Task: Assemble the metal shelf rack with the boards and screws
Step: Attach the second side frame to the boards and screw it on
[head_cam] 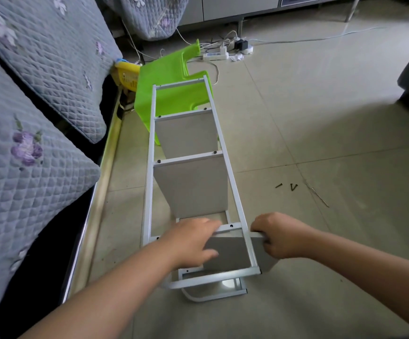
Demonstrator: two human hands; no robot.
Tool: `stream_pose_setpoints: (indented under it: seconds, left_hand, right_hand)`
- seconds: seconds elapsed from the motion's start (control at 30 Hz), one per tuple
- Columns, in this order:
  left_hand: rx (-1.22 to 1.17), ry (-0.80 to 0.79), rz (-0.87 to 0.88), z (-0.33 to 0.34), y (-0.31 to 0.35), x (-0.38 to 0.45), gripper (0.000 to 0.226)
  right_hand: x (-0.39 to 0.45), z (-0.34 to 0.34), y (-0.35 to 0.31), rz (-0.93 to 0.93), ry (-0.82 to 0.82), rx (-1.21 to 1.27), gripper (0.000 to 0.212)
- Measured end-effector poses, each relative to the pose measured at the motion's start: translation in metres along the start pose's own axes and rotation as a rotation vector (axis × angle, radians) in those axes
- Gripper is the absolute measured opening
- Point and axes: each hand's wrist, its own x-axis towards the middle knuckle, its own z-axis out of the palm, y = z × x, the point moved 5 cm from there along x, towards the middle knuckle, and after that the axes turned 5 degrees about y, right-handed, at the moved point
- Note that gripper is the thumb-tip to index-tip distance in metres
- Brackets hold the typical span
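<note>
At the bottom centre of the frame we see the near end of the white metal shelf rack, which lies on its side on the tiled floor. Its long axis runs from bottom centre toward the upper middle of the frame, leaning slightly left at the far end. The tubes are square in section with a smooth painted finish; the nearest foot bar is curved.

Our left hand rests on the loose grey board, fingers extended to the crossbar, thumb along the board face. Our right hand grips the board's right edge, fingers curled round it just outside the right rail. This board is flat, matte and tilted inside the frame.

Further up, two fitted grey boards stand between the rails, with dark screw heads at the joints.

Right of centre, three dark screws lie on the floor, well apart from the rack.

Beyond the far end lies a glossy green plastic stool. A quilted grey sofa cover fills the left side.
</note>
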Motion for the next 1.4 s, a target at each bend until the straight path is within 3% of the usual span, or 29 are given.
stream_pose_setpoints:
  seconds: [0.17, 0.23, 0.33, 0.57, 0.73, 0.8, 1.03, 1.13, 1.23, 1.4]
  left_hand:
    - [0.086, 0.15, -0.079, 0.001, 0.002, 0.004, 0.014]
    - [0.092, 0.135, -0.063, 0.001, 0.004, 0.003, 0.011]
    - [0.15, 0.067, -0.016, 0.005, 0.006, 0.001, 0.014]
    - [0.356, -0.067, -0.042, 0.011, 0.012, -0.003, 0.031]
    - [0.388, -0.079, -0.074, 0.01, 0.013, -0.003, 0.033]
    - [0.372, -0.081, -0.083, 0.011, 0.012, -0.003, 0.034]
    - [0.174, -0.055, -0.12, 0.024, -0.001, -0.009, 0.036]
    - [0.129, -0.041, -0.12, 0.025, -0.003, -0.009, 0.031]
    - [0.091, -0.03, -0.133, 0.023, -0.003, -0.007, 0.027]
    - [0.113, -0.092, -0.178, 0.025, 0.0, -0.009, 0.023]
  right_hand:
    - [-0.012, 0.006, 0.014, 0.086, -0.241, -0.243, 0.026]
    - [-0.013, 0.004, 0.016, 0.106, -0.201, -0.197, 0.019]
    - [-0.008, 0.006, 0.016, 0.138, -0.105, -0.082, 0.041]
    - [0.001, 0.016, -0.011, 0.118, 0.036, 0.136, 0.044]
    - [-0.003, 0.02, -0.015, 0.142, 0.134, 0.383, 0.024]
    - [-0.002, 0.019, -0.016, 0.136, 0.14, 0.37, 0.016]
    - [-0.009, 0.025, -0.015, 0.128, 0.135, 0.324, 0.02]
    - [-0.013, 0.022, -0.016, 0.116, 0.15, 0.291, 0.041]
    - [-0.015, 0.017, -0.017, 0.097, 0.178, 0.28, 0.048]
    - [-0.018, 0.019, -0.018, 0.104, 0.102, 0.317, 0.021]
